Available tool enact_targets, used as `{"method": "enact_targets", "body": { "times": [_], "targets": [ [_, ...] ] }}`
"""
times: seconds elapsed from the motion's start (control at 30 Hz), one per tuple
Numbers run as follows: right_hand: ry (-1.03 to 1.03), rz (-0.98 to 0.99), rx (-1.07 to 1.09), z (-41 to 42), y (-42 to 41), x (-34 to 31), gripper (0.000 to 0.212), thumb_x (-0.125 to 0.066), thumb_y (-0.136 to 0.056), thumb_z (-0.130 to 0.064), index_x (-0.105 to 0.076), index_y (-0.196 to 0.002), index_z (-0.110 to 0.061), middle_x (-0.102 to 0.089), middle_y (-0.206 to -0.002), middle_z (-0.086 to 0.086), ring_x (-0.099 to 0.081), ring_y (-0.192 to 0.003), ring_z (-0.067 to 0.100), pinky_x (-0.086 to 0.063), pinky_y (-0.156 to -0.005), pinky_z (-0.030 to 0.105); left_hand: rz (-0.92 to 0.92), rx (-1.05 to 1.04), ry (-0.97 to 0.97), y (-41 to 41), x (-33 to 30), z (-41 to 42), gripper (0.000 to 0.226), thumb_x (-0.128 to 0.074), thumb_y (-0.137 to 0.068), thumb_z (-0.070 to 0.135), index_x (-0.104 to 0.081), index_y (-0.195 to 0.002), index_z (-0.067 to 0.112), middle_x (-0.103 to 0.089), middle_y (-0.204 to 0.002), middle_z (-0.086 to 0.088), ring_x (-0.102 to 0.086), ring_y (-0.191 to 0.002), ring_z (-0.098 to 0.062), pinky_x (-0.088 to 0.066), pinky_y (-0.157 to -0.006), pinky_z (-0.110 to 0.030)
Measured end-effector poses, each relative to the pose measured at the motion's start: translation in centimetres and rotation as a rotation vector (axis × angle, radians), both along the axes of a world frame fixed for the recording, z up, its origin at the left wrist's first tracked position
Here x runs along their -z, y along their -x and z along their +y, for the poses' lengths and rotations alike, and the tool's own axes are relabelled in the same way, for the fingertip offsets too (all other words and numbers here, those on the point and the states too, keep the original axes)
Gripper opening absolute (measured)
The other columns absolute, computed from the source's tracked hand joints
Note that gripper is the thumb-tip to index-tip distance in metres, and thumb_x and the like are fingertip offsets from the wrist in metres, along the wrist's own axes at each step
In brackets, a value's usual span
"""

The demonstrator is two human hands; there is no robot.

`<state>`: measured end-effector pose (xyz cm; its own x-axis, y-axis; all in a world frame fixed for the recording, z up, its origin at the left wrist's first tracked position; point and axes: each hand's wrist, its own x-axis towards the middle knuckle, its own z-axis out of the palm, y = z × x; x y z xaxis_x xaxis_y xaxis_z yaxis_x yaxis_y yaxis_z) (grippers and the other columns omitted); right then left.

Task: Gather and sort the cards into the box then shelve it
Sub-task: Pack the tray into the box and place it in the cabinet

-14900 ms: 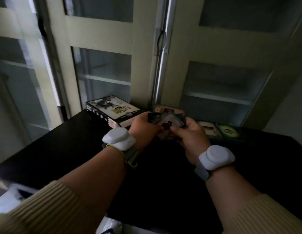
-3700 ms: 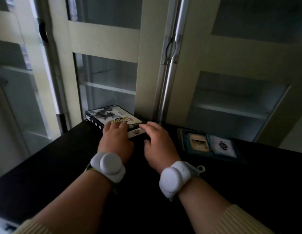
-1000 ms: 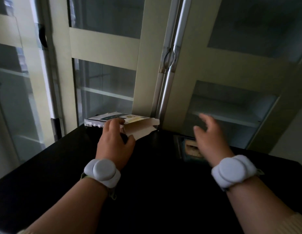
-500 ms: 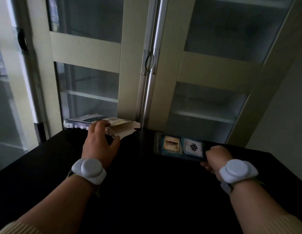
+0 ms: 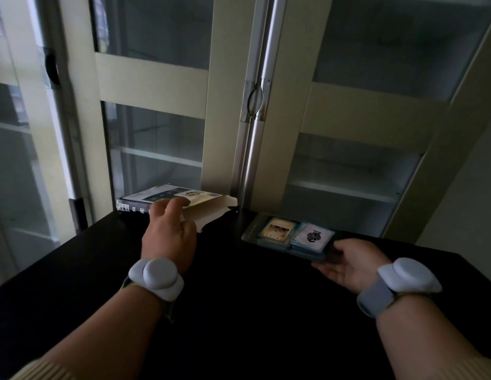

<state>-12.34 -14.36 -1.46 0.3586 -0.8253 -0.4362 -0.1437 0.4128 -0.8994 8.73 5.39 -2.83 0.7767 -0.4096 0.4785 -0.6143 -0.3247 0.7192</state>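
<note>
The flat game box [image 5: 145, 197] lies at the back left of the black table [image 5: 239, 311], its white end flap [image 5: 214, 212] hanging open to the right. My left hand [image 5: 170, 237] grips the box at that open end, fingers curled over its top. To the right sits a clear card tray [image 5: 250, 234] with two stacks of cards, a tan-faced one [image 5: 277, 229] and a white-faced one [image 5: 313, 237]. My right hand [image 5: 348, 263] grips the tray's near right corner, thumb on top and fingers underneath.
A cream cabinet with glass doors [image 5: 156, 86] stands right behind the table, doors closed, with a metal handle [image 5: 254, 101] at the centre seam. Bare shelves [image 5: 340, 190] show through the glass. White bands sit on both wrists.
My right hand dropped from mid-air to the tray's right end and took hold of it. My left hand stayed on the box's open end. The view swung slightly right.
</note>
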Motion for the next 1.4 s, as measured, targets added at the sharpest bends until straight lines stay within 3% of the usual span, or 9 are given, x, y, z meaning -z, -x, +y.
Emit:
{"method": "enact_targets", "body": {
  "times": [0.07, 0.17, 0.3, 0.53, 0.6, 0.7, 0.87, 1.1, 1.4],
  "targets": [
    [-0.009, -0.051, 0.005, 0.1, -0.8, 0.2, 0.030, -0.026, -0.101, -0.013, -0.050, -0.085, -0.004, -0.058, -0.082, 0.018, -0.057, -0.066, 0.030, -0.045, -0.030, 0.021, -0.002, -0.009, 0.000, -0.1, 0.1, -0.1, 0.032, -0.050, -0.090, 0.013, -0.055, -0.121, 0.015, -0.040, -0.134, -0.009, -0.052, -0.104, -0.033, -0.037, -0.078, -0.030],
    [-0.018, -0.119, 0.013, 0.2, -2.1, 0.6, 0.026, -0.026, -0.102, -0.015, -0.051, -0.107, -0.006, -0.060, -0.090, 0.016, -0.056, -0.068, 0.029, -0.045, -0.031, 0.018, -0.009, -0.027, -0.004, -0.2, 0.2, -0.2, 0.025, -0.052, -0.092, 0.026, -0.058, -0.114, 0.015, -0.043, -0.131, -0.008, -0.055, -0.099, -0.031, -0.040, -0.077, -0.030],
    [0.009, -0.185, 0.030, 0.3, -3.2, 0.9, 0.034, -0.027, -0.103, -0.016, -0.047, -0.127, -0.002, -0.061, -0.087, 0.014, -0.057, -0.066, 0.027, -0.043, -0.031, 0.015, 0.013, -0.015, -0.029, -0.5, 0.2, -0.2, 0.036, -0.063, -0.085, 0.033, -0.055, -0.116, 0.017, -0.040, -0.132, -0.006, -0.056, -0.098, -0.026, -0.047, -0.083, -0.034],
    [0.020, -0.382, 0.065, -0.2, -2.1, -0.4, 0.026, -0.027, -0.103, -0.018, -0.050, -0.102, -0.006, -0.064, -0.066, 0.016, -0.062, -0.037, 0.016, -0.041, -0.033, 0.013, -0.010, 0.050, -0.008, -0.6, 0.5, -0.4, 0.064, -0.078, -0.071, 0.021, -0.046, -0.127, 0.017, -0.032, -0.137, -0.004, -0.039, -0.105, -0.010, -0.034, -0.087, -0.022],
    [0.013, -0.414, 0.053, -0.2, -1.8, -1.0, 0.030, -0.027, -0.102, -0.018, -0.053, -0.093, -0.007, -0.066, -0.052, 0.010, -0.063, -0.039, 0.016, -0.041, -0.033, 0.012, -0.029, 0.056, -0.019, -0.7, 0.6, -0.5, 0.066, -0.078, -0.070, 0.016, -0.045, -0.128, 0.016, -0.030, -0.139, -0.006, -0.041, -0.112, -0.015, -0.032, -0.090, -0.020],
    [0.028, -0.404, 0.002, 0.4, -1.9, -1.6, 0.031, -0.030, -0.101, -0.019, -0.057, -0.086, -0.010, -0.066, -0.050, 0.005, -0.063, -0.039, 0.015, -0.040, -0.033, 0.011, -0.041, 0.048, -0.018, -0.9, 0.8, -0.6, 0.067, -0.077, -0.070, 0.011, -0.045, -0.128, 0.015, -0.031, -0.138, -0.007, -0.041, -0.117, -0.019, -0.032, -0.092, -0.020],
    [0.111, -0.335, -0.102, 1.2, -2.5, -1.6, 0.027, -0.032, -0.100, -0.017, -0.058, -0.093, -0.011, -0.068, -0.054, 0.005, -0.062, -0.040, 0.017, -0.039, -0.031, 0.014, -0.045, 0.052, -0.023, -1.0, 0.9, -0.8, 0.067, -0.077, -0.069, 0.009, -0.046, -0.128, 0.016, -0.031, -0.139, -0.007, -0.041, -0.120, -0.022, -0.031, -0.093, -0.019],
    [0.183, -0.249, -0.152, 1.9, -2.9, -1.0, 0.023, -0.035, -0.099, -0.016, -0.055, -0.087, -0.014, -0.067, -0.052, 0.005, -0.061, -0.038, 0.019, -0.039, -0.030, 0.016, -0.045, 0.062, -0.023, -1.1, 1.0, -0.7, 0.066, -0.078, -0.070, 0.011, -0.045, -0.127, 0.017, -0.030, -0.140, -0.007, -0.043, -0.117, -0.021, -0.033, -0.093, -0.020],
    [0.123, -0.281, -0.144, 2.2, -3.4, -0.6, 0.024, -0.033, -0.100, -0.015, -0.056, -0.097, -0.009, -0.067, -0.057, 0.008, -0.062, -0.039, 0.019, -0.040, -0.032, 0.015, -0.111, 0.125, 0.002, -0.9, 1.3, -0.9, 0.062, -0.079, -0.068, 0.010, -0.050, -0.122, 0.016, -0.034, -0.132, -0.004, -0.036, -0.099, -0.006, -0.036, -0.086, -0.020]
  ]
}}
